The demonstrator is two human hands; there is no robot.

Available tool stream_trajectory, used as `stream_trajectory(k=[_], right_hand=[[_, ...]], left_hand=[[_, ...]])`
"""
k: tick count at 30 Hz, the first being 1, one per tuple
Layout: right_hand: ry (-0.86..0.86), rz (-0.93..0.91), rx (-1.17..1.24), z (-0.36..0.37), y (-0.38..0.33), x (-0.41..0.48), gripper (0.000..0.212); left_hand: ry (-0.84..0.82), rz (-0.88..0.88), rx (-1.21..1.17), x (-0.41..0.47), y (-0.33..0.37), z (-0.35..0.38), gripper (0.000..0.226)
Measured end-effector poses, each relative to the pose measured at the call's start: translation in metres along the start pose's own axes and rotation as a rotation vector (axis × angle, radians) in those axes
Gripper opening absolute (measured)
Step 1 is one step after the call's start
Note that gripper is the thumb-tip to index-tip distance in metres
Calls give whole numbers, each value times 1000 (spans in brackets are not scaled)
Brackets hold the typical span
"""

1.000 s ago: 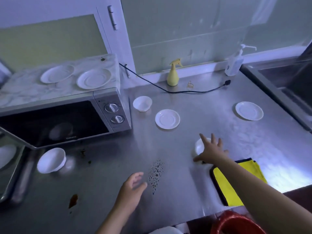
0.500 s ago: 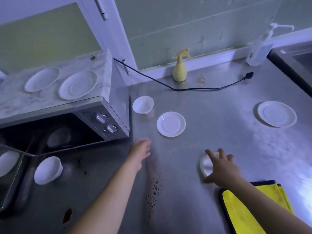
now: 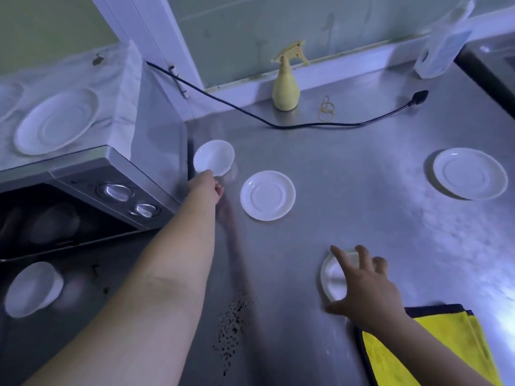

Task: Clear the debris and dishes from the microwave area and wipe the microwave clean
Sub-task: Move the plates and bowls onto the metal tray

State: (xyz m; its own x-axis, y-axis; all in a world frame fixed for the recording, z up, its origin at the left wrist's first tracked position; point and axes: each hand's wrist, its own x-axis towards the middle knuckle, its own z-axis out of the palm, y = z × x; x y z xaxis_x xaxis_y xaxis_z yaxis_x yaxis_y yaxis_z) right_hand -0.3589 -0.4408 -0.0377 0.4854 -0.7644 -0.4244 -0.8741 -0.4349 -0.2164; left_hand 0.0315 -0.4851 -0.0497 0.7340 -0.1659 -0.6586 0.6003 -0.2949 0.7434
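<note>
The microwave stands at the left with its door open and a white plate on top. My left hand reaches to a small white bowl beside the microwave and pinches its near rim. My right hand lies with spread fingers over a small white dish on the steel counter. Dark crumbs are scattered between my arms. A white saucer lies in the middle. A yellow cloth lies under my right wrist.
Another saucer sits at the right, and a white bowl in front of the microwave. Along the back wall are a yellow spray bottle, rubber bands, a black power cord and a soap dispenser.
My left hand has moved forward from near the crumbs to the small bowl beside the microwave. My right hand has stayed over the small dish. The view has moved closer.
</note>
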Motion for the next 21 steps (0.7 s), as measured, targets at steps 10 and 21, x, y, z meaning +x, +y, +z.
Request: stream_trajectory(k=[10, 21], right_hand=[[2, -2, 54, -3, -1, -5, 119], [-67, -269, 318, 11, -88, -59, 112]], left_hand=[[-102, 140, -93, -85, -28, -47, 22], [-150, -141, -350, -242, -142, -296, 31]])
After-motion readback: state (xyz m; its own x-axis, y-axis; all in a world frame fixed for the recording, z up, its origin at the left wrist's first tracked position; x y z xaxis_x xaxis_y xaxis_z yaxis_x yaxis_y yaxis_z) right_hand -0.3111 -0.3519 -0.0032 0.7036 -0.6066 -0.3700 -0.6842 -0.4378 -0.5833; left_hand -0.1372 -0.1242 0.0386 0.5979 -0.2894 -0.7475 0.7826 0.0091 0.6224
